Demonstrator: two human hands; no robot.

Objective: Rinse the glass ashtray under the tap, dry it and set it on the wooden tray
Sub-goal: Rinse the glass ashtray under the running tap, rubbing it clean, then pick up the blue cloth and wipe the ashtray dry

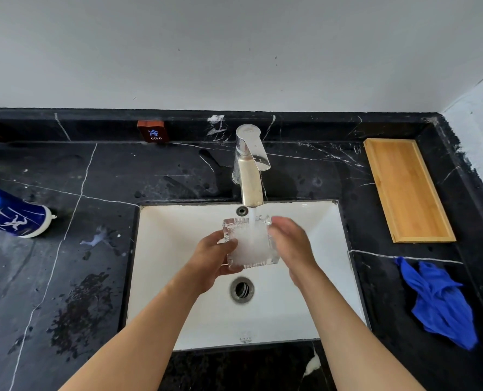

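A square clear glass ashtray (pixel 250 244) is held over the white sink (pixel 178 277), right under the chrome tap (pixel 250 165). Water runs from the spout into the ashtray and foams white inside it. My left hand (pixel 212 261) grips its left side, thumb on the rim. My right hand (pixel 291 244) grips its right side with the fingers along the edge. The wooden tray (pixel 406 190) lies bare on the black counter at the far right. A crumpled blue cloth (pixel 437 303) lies on the counter in front of the tray.
The black marble counter (pixel 93 221) has wet patches on the left. A blue and white bottle (pixel 14 215) lies on its side at the left edge. A small wooden "COLD" sign (pixel 153 131) stands on the back ledge. The sink drain (pixel 242 289) is below my hands.
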